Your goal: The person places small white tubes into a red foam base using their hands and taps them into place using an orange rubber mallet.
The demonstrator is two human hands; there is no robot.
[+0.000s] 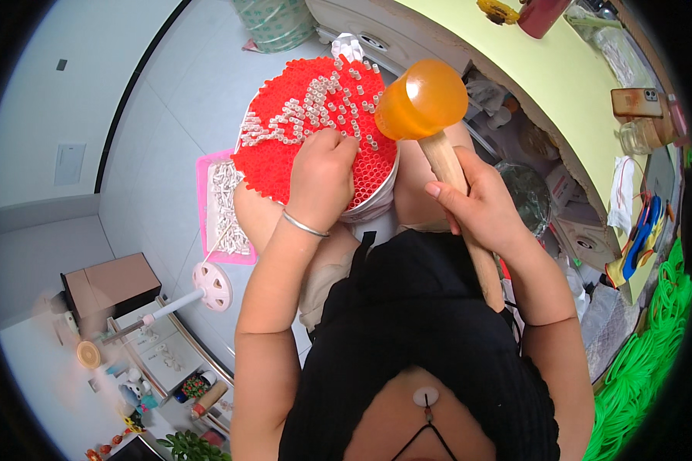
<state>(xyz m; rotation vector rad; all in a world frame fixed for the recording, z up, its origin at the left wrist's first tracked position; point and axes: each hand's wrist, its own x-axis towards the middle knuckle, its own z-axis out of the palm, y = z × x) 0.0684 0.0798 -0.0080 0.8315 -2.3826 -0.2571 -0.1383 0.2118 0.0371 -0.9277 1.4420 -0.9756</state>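
A round bundle of upright red tubes [265, 170] stands between my knees in a white container [386, 188]. Small white tubular pieces [315, 101] stick up from many of the red tubes, mostly toward the far side. My left hand [323, 173] is closed in a pinch over the middle of the bundle; whatever its fingertips hold is hidden. With my right hand [480, 196] I grip the wooden handle of a mallet [423, 100]. Its translucent orange head is raised above the right edge of the bundle.
Left of the bundle, a pink tray [205, 207] on the tiled floor holds many loose white pieces. A yellow-green table [561, 84] curves along the right, with a phone [636, 102] and glass jar [635, 138] on it. Green cord [646, 353] lies at lower right.
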